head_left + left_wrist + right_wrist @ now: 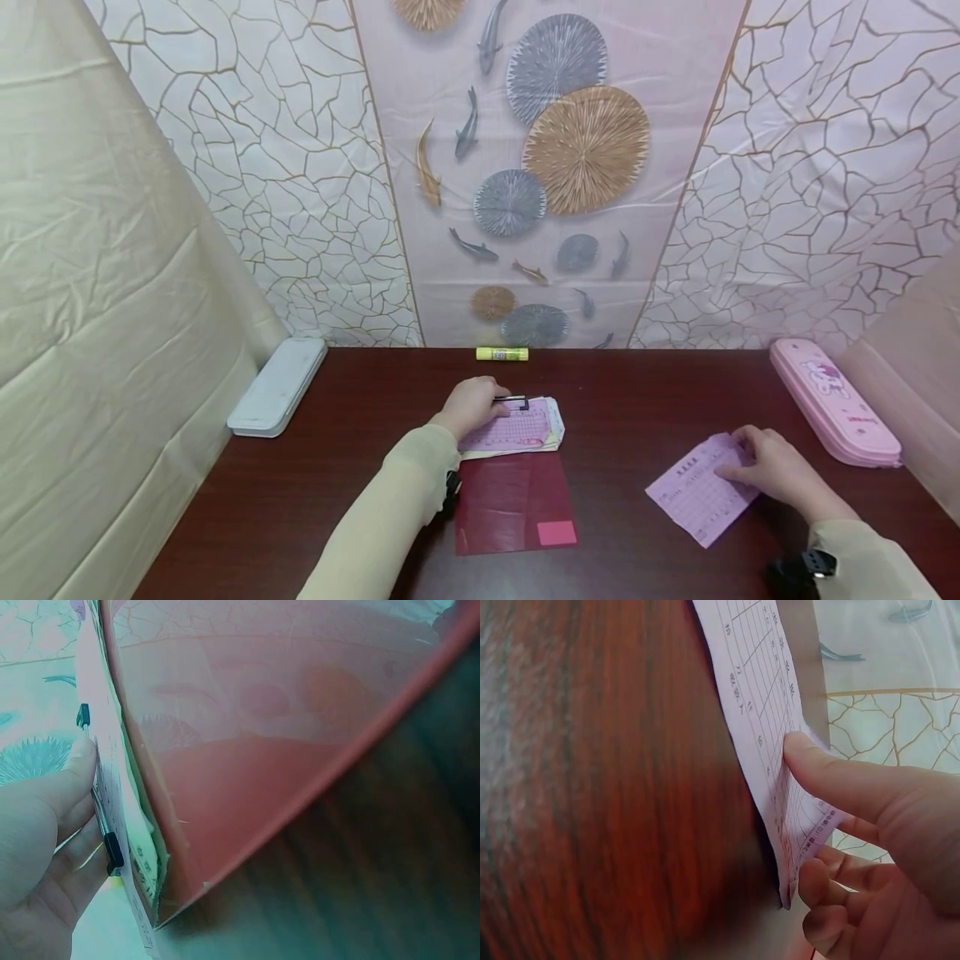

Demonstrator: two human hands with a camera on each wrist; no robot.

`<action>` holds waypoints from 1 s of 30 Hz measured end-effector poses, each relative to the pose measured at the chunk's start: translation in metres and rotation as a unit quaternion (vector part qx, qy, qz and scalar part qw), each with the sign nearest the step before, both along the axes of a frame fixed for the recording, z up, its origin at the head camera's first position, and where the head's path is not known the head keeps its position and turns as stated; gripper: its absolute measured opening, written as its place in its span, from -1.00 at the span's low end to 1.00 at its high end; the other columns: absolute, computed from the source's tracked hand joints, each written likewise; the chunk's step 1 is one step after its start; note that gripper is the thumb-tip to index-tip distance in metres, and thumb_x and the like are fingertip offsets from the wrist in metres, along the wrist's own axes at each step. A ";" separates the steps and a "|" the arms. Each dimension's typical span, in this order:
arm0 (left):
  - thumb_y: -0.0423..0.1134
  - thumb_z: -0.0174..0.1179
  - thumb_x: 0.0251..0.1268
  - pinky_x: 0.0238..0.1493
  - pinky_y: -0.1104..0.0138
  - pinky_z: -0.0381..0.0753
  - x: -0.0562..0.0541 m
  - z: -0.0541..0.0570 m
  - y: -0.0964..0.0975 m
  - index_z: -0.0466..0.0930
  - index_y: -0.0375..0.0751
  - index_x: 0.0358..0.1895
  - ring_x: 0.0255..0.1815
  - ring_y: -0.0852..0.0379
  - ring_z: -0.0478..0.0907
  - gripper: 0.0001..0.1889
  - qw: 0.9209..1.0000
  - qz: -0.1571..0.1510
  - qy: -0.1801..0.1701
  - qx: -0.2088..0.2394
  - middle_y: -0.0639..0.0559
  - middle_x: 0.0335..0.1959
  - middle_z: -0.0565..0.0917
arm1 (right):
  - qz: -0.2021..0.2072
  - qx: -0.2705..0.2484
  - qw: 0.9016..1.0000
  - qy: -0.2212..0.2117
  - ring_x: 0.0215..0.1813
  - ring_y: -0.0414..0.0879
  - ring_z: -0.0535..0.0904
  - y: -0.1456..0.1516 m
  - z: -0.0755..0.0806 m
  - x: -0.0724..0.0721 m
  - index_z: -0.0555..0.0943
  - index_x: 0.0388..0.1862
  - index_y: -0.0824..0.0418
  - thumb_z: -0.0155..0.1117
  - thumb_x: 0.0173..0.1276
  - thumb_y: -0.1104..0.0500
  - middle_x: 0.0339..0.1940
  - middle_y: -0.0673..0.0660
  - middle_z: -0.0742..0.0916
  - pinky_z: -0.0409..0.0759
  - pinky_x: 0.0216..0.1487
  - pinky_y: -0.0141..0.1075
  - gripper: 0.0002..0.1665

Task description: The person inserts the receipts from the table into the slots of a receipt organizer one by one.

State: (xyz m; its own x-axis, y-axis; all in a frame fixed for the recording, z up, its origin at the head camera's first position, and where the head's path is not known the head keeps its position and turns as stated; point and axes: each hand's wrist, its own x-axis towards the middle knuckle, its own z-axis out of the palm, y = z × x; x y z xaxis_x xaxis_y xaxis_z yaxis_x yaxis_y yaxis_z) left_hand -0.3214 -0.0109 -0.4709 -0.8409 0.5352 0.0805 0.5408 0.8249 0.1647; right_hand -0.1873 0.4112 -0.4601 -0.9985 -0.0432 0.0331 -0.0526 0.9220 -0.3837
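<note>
A translucent dark-red folder (510,508) lies on the table in front of me, a pink label at its lower right corner. Across its upper part is a stack of printed slips (517,429), purple on top, with paler sheets beneath. My left hand (471,406) grips the black-ended metal clip (103,817) at the top of the stack, thumb against the bar in the left wrist view. To the right, my right hand (776,468) pinches the edge of a single purple printed slip (701,492). In the right wrist view that slip (757,712) stands at a slant beside the thumb.
A yellow glue stick (502,354) lies at the table's back edge. At the left is a white case (277,387), at the right a pink pencil case (832,400). Patterned cloth (525,167) hangs behind the dark wooden table (360,467).
</note>
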 end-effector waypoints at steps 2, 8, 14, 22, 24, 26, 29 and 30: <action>0.01 0.28 0.19 -0.05 0.29 0.58 0.000 0.000 0.000 0.71 0.03 -0.01 -0.17 0.15 0.59 -0.67 1.000 0.000 -0.001 0.001 0.10 -0.24 0.66 | -0.006 -0.006 1.000 -0.005 -0.28 0.13 0.47 0.000 0.000 0.001 0.48 -0.13 0.51 0.55 -0.06 -0.01 -0.36 0.27 0.57 0.48 -0.24 0.04 -0.27; 0.01 0.30 0.18 -0.05 0.29 0.58 0.000 0.001 0.000 0.71 0.03 -0.01 -0.17 0.14 0.59 -0.67 1.000 0.000 -0.002 0.005 0.10 -0.24 0.66 | -0.007 -0.002 1.000 0.008 -0.39 0.03 0.46 -0.002 0.001 0.004 0.53 -0.20 0.46 0.53 -0.02 0.02 -0.47 0.15 0.58 0.43 -0.37 -0.13 -0.40; 0.01 0.31 0.16 -0.04 0.29 0.58 0.000 0.001 0.000 0.71 0.04 -0.02 -0.16 0.15 0.60 -0.67 1.000 0.000 0.003 0.007 0.11 -0.24 0.66 | -0.002 0.001 1.000 -0.005 -0.28 0.20 0.53 -0.003 0.005 0.006 0.58 -0.24 0.47 0.46 0.08 0.04 -0.35 0.35 0.65 0.52 -0.22 0.09 -0.49; 0.02 0.31 0.15 -0.05 0.29 0.58 -0.001 0.000 -0.001 0.72 0.04 -0.02 -0.16 0.16 0.60 -0.66 1.000 -0.004 0.006 0.013 0.12 -0.22 0.67 | -0.008 -0.026 1.000 0.008 -0.28 0.14 0.56 -0.003 0.004 0.005 0.64 -0.22 0.45 0.41 0.16 0.00 -0.33 0.33 0.69 0.53 -0.20 0.05 -0.51; 0.03 0.31 0.15 -0.05 0.29 0.58 -0.002 -0.001 -0.002 0.71 0.05 -0.02 -0.16 0.17 0.60 -0.66 1.000 -0.003 0.006 0.014 0.12 -0.22 0.67 | -0.005 -0.036 0.999 0.016 -0.32 0.04 0.53 -0.004 0.004 0.006 0.66 -0.27 0.39 0.41 0.17 0.02 -0.38 0.24 0.69 0.52 -0.24 -0.03 -0.58; 0.04 0.32 0.14 -0.05 0.29 0.58 -0.002 -0.002 -0.002 0.72 0.05 -0.02 -0.16 0.17 0.60 -0.65 1.000 -0.002 0.005 0.015 0.12 -0.22 0.67 | -0.002 -0.046 0.999 0.019 -0.33 0.00 0.51 -0.006 0.004 0.006 0.67 -0.30 0.38 0.40 0.18 0.03 -0.40 0.21 0.69 0.52 -0.27 -0.09 -0.62; 0.03 0.33 0.12 -0.03 0.29 0.58 -0.002 -0.003 -0.002 0.72 0.05 -0.03 -0.14 0.17 0.60 -0.65 1.000 -0.003 0.005 0.017 0.12 -0.21 0.68 | 0.001 -0.060 0.998 0.017 -0.34 -0.04 0.50 -0.009 0.004 0.007 0.67 -0.31 0.39 0.38 0.20 0.04 -0.40 0.19 0.69 0.51 -0.30 -0.17 -0.63; 0.03 0.33 0.12 -0.02 0.29 0.58 -0.003 -0.003 -0.001 0.72 0.05 -0.04 -0.13 0.16 0.60 -0.66 1.000 -0.003 0.005 0.017 0.12 -0.21 0.69 | 0.001 -0.065 0.998 0.015 -0.35 -0.08 0.49 -0.010 0.004 0.007 0.67 -0.32 0.38 0.38 0.21 0.05 -0.41 0.17 0.69 0.50 -0.31 -0.22 -0.64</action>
State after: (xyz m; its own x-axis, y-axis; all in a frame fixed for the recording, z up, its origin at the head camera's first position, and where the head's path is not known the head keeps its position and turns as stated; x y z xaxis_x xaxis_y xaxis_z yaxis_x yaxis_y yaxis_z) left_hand -0.3240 -0.0121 -0.4738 -0.8368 0.5370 0.1068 0.5474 0.8158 0.1865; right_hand -0.1806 0.4014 -0.4558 -0.9970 -0.0381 0.0674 -0.0667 0.8647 -0.4979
